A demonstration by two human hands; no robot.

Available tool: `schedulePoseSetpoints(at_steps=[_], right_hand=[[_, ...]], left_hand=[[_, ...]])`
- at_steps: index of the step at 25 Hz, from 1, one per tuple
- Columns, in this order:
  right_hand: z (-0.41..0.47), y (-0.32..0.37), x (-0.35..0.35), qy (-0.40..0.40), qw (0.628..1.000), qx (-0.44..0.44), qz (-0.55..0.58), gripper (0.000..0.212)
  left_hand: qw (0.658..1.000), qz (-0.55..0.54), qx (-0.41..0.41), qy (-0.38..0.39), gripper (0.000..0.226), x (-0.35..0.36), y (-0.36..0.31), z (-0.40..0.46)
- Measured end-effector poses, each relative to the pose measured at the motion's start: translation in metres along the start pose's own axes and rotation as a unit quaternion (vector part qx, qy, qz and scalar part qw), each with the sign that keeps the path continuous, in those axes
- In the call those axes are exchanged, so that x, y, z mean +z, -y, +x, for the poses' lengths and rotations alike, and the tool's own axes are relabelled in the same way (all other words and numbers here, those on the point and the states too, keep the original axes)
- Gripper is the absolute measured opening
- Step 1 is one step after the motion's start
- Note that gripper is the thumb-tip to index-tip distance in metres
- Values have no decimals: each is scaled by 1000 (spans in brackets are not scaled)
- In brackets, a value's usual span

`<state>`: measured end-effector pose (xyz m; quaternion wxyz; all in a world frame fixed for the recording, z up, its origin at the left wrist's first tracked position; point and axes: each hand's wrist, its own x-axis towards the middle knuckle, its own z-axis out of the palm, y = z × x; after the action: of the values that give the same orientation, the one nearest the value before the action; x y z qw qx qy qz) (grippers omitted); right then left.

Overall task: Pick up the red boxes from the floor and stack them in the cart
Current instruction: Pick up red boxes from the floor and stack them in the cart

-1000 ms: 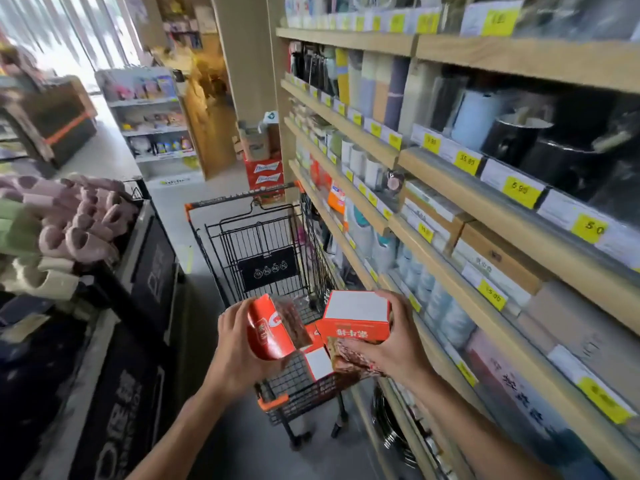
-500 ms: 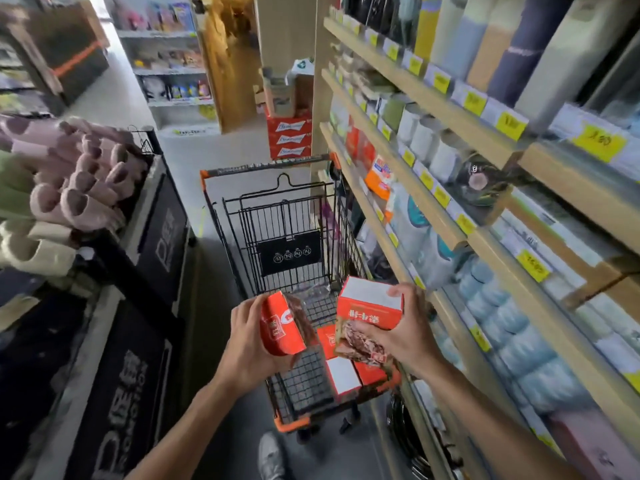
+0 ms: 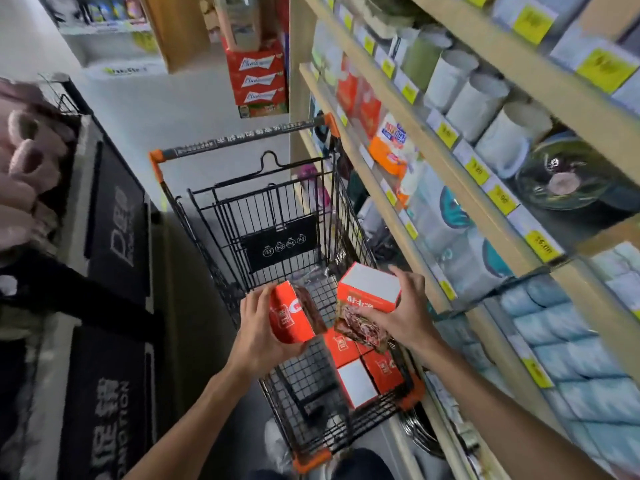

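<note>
Red boxes (image 3: 367,295) look light, stiff cardboard; I see left hand (image 3: 258,332) and right hand (image 3: 398,315) each wrapping one over the cart (image 3: 242,142), stack at 5 o'clock.

Red box (image 3: 292,311) in left-hand grip: tilted on edge, red face with white logo toward camera. Second red box (image 3: 369,289) in right-hand grip: white top up, clear food window below. More red boxes (image 3: 363,367) lie flat under both grips in black wire cart (image 3: 277,216).

Both held red boxes (image 3: 367,292) lower — nearer the cart (image 3: 242,143), view tilted down
</note>
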<state>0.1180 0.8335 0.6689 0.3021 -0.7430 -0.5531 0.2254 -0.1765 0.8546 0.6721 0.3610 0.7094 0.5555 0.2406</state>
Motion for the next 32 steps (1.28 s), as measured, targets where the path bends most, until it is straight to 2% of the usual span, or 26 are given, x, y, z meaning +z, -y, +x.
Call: schedulePoseSetpoints(at_steps=[8, 13, 18, 26, 32], right_hand=[[92, -51, 70, 81, 995, -6, -61, 97], [121, -82, 120, 126, 988, -32, -82, 97], [145, -106, 163, 155, 984, -12, -92, 91], [153, -147, 202, 182, 975, 21, -123, 90], [149, -162, 222, 140, 983, 42, -111, 79]], left_hand=[[997, 15, -71, -12, 124, 38, 26, 60], [995, 28, -95, -8, 123, 59, 50, 78], [993, 28, -117, -15, 120, 75, 74, 87], [989, 33, -145, -8, 124, 91, 103, 94], [989, 53, -137, 4, 125, 99, 115, 102]])
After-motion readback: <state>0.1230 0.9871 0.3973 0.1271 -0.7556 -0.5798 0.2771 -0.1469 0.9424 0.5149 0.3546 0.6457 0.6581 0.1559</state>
